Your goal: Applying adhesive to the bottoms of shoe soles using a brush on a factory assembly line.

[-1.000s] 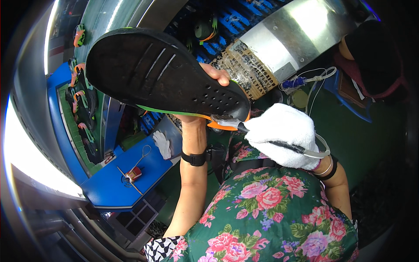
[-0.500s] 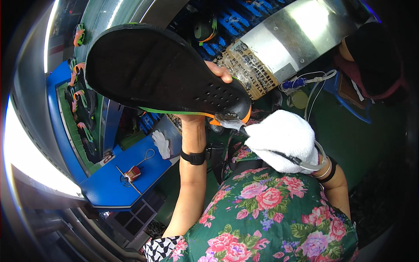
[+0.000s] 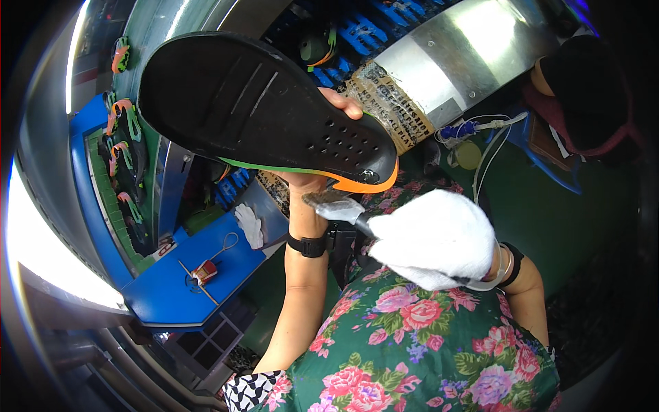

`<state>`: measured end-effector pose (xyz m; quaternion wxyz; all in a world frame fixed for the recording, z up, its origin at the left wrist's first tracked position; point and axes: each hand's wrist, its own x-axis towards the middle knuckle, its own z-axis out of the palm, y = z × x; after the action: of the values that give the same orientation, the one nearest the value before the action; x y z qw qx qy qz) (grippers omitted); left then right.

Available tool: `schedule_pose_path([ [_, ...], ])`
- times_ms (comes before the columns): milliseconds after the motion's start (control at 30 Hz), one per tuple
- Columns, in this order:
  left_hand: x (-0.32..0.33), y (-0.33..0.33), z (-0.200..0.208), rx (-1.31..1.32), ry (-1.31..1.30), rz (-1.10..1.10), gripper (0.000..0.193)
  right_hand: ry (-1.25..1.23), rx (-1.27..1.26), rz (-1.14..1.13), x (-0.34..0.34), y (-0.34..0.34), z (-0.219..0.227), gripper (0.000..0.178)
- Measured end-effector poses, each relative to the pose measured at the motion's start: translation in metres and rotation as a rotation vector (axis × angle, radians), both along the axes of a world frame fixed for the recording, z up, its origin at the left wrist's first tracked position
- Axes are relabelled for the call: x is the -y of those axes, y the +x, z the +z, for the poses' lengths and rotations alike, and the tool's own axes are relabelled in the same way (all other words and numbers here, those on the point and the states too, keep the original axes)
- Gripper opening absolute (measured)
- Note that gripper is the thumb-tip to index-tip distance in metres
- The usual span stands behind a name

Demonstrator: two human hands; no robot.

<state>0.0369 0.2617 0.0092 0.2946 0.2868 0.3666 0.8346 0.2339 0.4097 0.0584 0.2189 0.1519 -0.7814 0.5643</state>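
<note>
My left hand (image 3: pixel 341 103) grips a large black shoe sole (image 3: pixel 226 103) with a green and orange edge. It lies across the upper middle, its flat face with grooves and small holes turned up toward me. The fingers show at its far side, and the rest of the hand is hidden beneath it. White terry cloth, like a glove, covers my right hand (image 3: pixel 436 240), which is closed around a brush (image 3: pixel 340 209). The brush's wrapped neck and dark bristles stick out to the left. Its tip is below the orange heel edge, apart from the sole's face, overlapping my left wrist in view.
A blue table (image 3: pixel 165 299) at the left bears a white glove (image 3: pixel 249 225) and a small red object with sticks (image 3: pixel 204 272). Several green and orange shoe pieces (image 3: pixel 122 154) lie beyond it. Taped cardboard (image 3: pixel 391 110) edges a metal conveyor frame. Another person (image 3: pixel 583 89) is at far right.
The brush has left the heel of the sole and moved down and left with my right hand. The sole has tilted slightly; its face looks shinier and its grooves show more clearly.
</note>
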Motion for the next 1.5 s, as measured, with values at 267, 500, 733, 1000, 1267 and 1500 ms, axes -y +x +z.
schedule_pose_path([
  [267, -0.003, -0.001, 0.003, -0.008, 0.044, -0.043, 0.099, -0.039, -0.008, -0.08, 0.005, 0.009, -0.014, 0.033],
  [500, -0.004, -0.002, 0.006, 0.038, 0.1, -0.091, 0.088, -0.062, 0.02, -0.238, -0.004, 0.003, -0.008, 0.023],
  [733, -0.006, 0.003, 0.015, -0.031, 0.087, 0.009, 0.068, -0.029, 0.024, -0.155, -0.006, 0.006, -0.009, 0.03],
  [1000, -0.003, -0.001, 0.021, -0.147, 0.0, -0.062, 0.05, -0.072, 0.089, -0.205, -0.003, 0.004, -0.002, 0.024],
  [1267, -0.003, -0.002, 0.021, -0.179, -0.016, -0.029, 0.051, -0.031, 0.066, -0.155, -0.005, 0.013, -0.011, 0.031],
  [1500, -0.009, 0.005, 0.013, -0.066, 0.052, 0.038, 0.071, 0.009, 0.113, 0.091, -0.001, 0.012, -0.005, 0.031],
])
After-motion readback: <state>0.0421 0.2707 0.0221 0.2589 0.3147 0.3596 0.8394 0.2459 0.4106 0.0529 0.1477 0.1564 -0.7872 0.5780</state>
